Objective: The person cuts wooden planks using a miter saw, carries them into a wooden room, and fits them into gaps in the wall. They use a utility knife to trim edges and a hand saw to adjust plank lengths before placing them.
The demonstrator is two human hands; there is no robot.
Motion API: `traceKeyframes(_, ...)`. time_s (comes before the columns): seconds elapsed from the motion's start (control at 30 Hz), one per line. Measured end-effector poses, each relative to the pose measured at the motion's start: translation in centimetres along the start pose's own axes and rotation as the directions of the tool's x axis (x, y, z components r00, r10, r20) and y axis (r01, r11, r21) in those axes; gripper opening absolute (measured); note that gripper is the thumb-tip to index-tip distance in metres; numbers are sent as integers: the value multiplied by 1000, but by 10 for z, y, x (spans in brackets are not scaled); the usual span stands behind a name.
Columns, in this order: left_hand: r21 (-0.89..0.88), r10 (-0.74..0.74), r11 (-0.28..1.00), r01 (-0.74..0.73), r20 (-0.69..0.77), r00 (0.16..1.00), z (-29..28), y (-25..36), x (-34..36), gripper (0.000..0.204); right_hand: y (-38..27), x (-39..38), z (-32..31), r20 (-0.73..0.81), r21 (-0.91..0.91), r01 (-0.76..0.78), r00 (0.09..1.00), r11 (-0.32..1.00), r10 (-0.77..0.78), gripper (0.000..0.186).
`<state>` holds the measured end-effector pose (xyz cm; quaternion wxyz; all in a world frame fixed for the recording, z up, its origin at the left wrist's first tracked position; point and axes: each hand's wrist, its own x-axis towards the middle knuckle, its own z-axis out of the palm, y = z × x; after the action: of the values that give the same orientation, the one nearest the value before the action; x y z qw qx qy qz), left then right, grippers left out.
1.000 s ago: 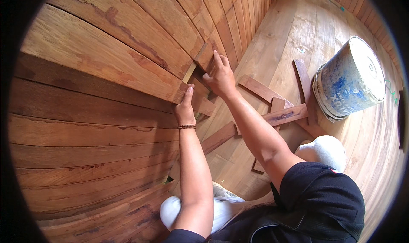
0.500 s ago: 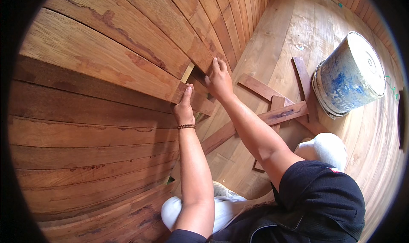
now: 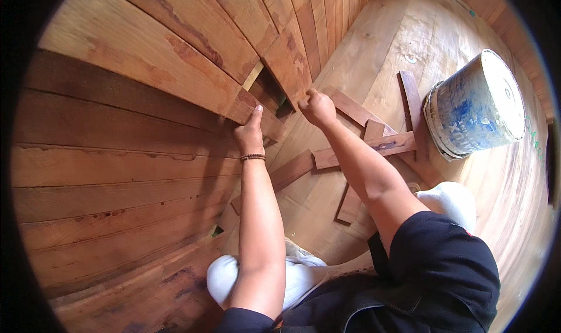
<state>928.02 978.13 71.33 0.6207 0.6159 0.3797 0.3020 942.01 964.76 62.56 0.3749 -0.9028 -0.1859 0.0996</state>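
A short reddish wooden piece (image 3: 251, 99) sits at the lower end of a pale plank (image 3: 140, 52) on the slatted wall, and my left hand (image 3: 249, 131) grips it, thumb on its face. My right hand (image 3: 318, 110), fingers curled, holds the lower edge of another board (image 3: 287, 64) to the right. Between the two boards is a dark gap (image 3: 267, 90) with a narrow pale strip (image 3: 253, 76) along one side.
Loose planks (image 3: 363, 145) lie crossed on the wooden floor (image 3: 385, 52). A white bucket stained blue (image 3: 470, 111) stands at the right, near a curved wooden wall (image 3: 497, 11). My white-covered knees (image 3: 450, 201) are on either side below me.
The board under my right hand has shifted down and right, showing more of the gap. My right fingers have curled around its edge. My left hand keeps its grip; the view has shifted slightly.
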Motion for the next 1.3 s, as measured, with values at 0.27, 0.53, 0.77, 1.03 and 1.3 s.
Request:
traceKeyframes(0.27, 553, 260, 831, 58, -480, 838, 19, -66, -8, 31, 66, -78, -15, 693, -563, 461, 716, 686, 87, 71)
traceKeyframes(0.53, 5, -522, 842, 539, -245, 817, 31, -52, -19, 28, 97, -85, 7, 579, -569, 480, 810, 667, -89, 76)
traceKeyframes(0.77, -296, -519, 854, 428, -439, 733, 17, -62, -13, 17, 49, -72, -27, 444, -591, 380, 890, 711, -107, 59)
traceKeyframes(1.03, -31, -134, 991, 132, -394, 909, -12, -73, 17, 36, -86, -18, -158, -124, -1, 278, 953, 961, -276, 72)
traceKeyframes(1.3, -217, -162, 973, 73, -427, 889, -5, -72, 11, 26, -100, -28, -117, -345, 217, 386, 889, 897, -299, 73)
